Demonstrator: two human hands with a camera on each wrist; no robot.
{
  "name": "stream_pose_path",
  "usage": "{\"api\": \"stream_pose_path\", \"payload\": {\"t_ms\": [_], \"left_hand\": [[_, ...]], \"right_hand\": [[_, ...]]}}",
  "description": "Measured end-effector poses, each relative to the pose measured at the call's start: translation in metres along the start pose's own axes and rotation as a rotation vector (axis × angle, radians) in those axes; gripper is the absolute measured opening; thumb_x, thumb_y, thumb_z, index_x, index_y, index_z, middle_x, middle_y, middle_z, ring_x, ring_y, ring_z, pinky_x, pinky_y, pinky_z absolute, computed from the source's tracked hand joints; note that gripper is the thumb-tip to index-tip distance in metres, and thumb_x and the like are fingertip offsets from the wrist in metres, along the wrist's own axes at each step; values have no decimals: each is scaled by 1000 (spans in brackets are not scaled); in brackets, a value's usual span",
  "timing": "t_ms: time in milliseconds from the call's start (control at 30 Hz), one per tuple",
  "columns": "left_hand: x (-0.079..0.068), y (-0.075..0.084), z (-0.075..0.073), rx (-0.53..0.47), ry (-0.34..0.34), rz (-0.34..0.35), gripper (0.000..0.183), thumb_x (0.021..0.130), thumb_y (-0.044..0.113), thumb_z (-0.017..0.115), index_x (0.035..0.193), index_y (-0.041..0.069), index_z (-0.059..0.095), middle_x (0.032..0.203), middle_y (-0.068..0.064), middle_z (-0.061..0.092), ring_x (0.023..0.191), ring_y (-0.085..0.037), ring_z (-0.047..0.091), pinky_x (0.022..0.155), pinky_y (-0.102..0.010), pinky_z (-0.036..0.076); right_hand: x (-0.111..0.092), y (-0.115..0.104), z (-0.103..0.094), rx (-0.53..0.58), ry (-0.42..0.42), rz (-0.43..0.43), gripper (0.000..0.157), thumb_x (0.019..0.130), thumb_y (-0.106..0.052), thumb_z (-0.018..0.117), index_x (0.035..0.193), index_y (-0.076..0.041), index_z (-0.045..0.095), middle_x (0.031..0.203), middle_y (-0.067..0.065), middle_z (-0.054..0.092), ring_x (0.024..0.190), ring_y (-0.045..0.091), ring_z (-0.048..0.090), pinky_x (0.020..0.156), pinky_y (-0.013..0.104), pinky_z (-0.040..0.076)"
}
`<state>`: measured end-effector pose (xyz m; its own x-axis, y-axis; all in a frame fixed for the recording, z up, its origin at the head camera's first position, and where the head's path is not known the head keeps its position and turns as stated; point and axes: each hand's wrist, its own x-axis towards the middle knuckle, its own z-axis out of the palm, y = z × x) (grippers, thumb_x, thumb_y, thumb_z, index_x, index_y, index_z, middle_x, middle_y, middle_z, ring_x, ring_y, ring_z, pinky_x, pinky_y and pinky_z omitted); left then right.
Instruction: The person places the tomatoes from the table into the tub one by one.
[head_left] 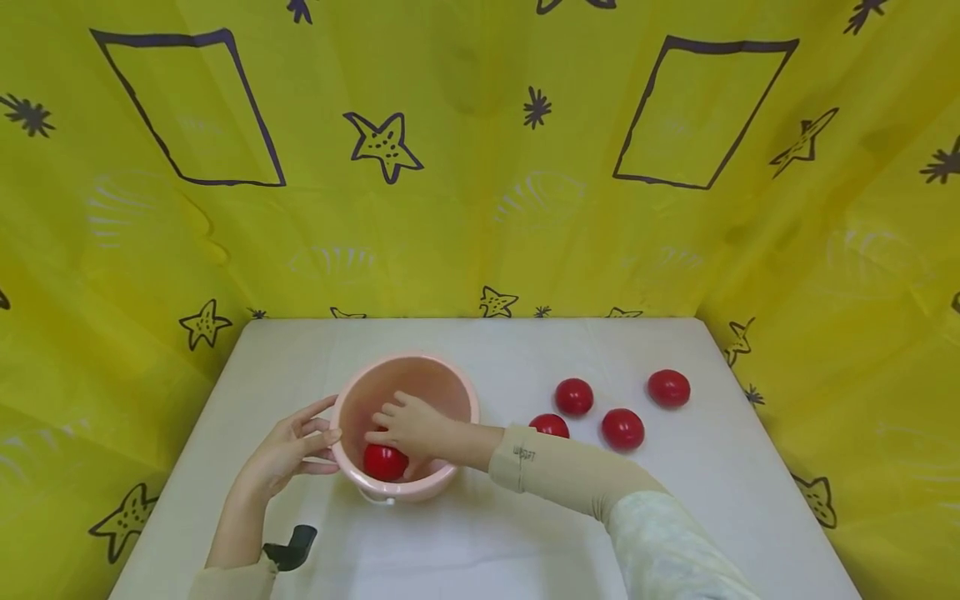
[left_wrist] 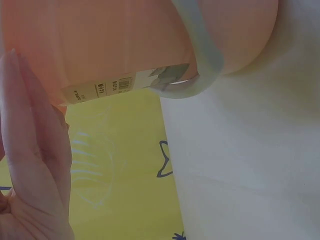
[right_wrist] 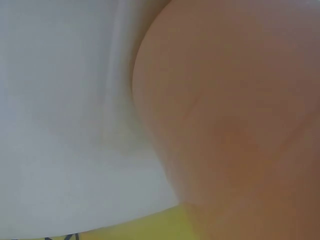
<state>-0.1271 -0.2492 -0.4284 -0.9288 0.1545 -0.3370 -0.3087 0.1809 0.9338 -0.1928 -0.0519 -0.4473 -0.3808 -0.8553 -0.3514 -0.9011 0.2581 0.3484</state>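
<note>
Head view: the left hand pinches the pink bucket at its rim; whether the right hand grips the red ball inside, I can't tell. It looks firm (probably light, slippery): cup its sides.

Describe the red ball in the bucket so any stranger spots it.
Find the white table, then the round pink bucket left of its middle, with the right hand inside it. Next to that hand, towards the near rim, is the red ball. Unlike the four balls on the table, it alone shows inside the bucket.
</note>
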Motion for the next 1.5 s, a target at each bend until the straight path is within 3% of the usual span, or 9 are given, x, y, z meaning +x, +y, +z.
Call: {"api": "stream_pose_path", "payload": {"t_ms": [233,500,800,1000,1200,1333,1500], "left_hand": [[0,-2,0,3,16,-7,66,88,14,59,143,6,23,100,-20,53,74,-24,65,66,-40,55],[0,-1,-1,2,6,2,67,88,14,59,143,5,22,98,-17,54,74,-23,65,66,-39,56],[0,-1,0,2,7,-1,66,88,13,59,143,5,22,97,-15,55,74,-23,65,66,-39,56],[1,-2,0,-1,-8,8,66,89,13,58,143,4,21,96,-14,55,74,-22,65,66,-39,56],[0,-2,0,-9,-15,13,67,89,13,58,143,4,20,96,-13,56,73,-21,65,66,-39,56],[0,-3,1,-8,5,0,67,88,13,60,143,5,23,96,-14,56,74,-22,65,67,-39,56],[0,-3,2,-8,17,-6,66,87,12,60,142,6,24,97,-16,55,74,-23,65,67,-40,55]], "right_hand": [[4,-4,2,-144,-30,-18,81,70,-70,54,140,-40,26,135,-12,38,122,10,32,105,32,28],[7,-4,1,-112,-72,-27,81,67,-60,67,136,-46,28,139,-12,34,124,11,29,106,32,27],[6,-2,2,-73,-61,-16,78,66,-60,68,134,-46,33,136,-12,36,124,11,29,105,33,27],[-3,6,2,52,55,19,73,70,-59,66,135,-41,37,133,-8,41,121,13,33,105,36,28],[-22,19,-6,221,204,121,67,77,-54,62,136,-37,36,135,-3,38,124,17,31,107,41,27],[-42,27,-8,309,336,233,64,78,-54,60,135,-34,39,136,-1,37,125,19,29,105,43,27],[-75,35,2,424,481,433,64,77,-52,62,133,-30,42,135,2,39,124,20,30,101,46,29]]}}
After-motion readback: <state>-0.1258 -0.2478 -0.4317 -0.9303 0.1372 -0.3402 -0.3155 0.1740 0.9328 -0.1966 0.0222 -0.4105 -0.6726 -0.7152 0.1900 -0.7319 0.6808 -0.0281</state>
